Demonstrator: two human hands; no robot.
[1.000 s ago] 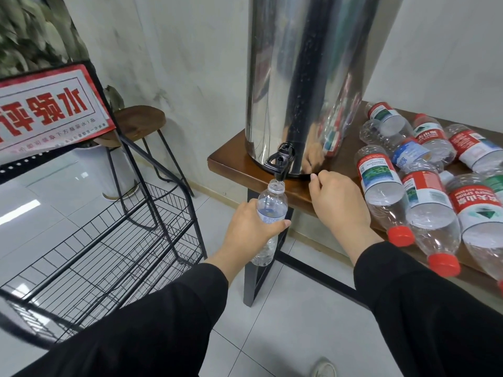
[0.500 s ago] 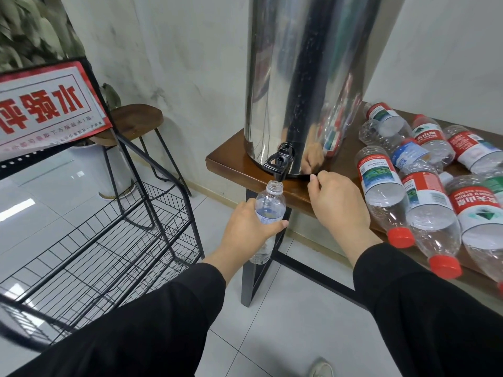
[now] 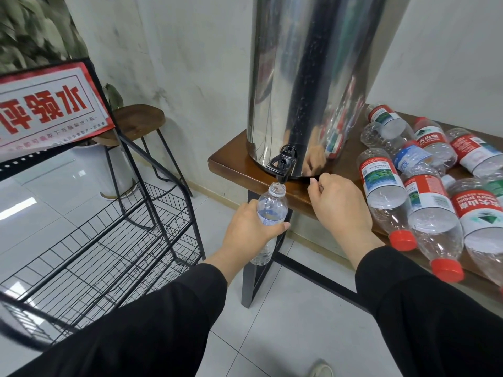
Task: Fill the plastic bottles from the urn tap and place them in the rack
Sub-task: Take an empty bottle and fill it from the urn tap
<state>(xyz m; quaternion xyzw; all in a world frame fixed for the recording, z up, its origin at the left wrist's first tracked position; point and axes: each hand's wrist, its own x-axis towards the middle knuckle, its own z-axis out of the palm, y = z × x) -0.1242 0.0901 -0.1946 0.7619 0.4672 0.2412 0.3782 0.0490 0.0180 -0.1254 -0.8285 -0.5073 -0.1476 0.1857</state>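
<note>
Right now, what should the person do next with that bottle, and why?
Probably lift the right hand to the black tap and open it. The left hand already holds the uncapped bottle upright with its mouth just under the spout, while the right hand rests curled at the table edge, off the tap. No water stream shows.

Clear uncapped bottle (image 3: pixel 270 210) upright, mouth just under black tap (image 3: pixel 283 165) at steel urn (image 3: pixel 307 77) base. Capped red-label bottles (image 3: pixel 424 202) lie right of urn. Black wire rack (image 3: pixel 103 240) left of urn, w/ no bottles.
</note>
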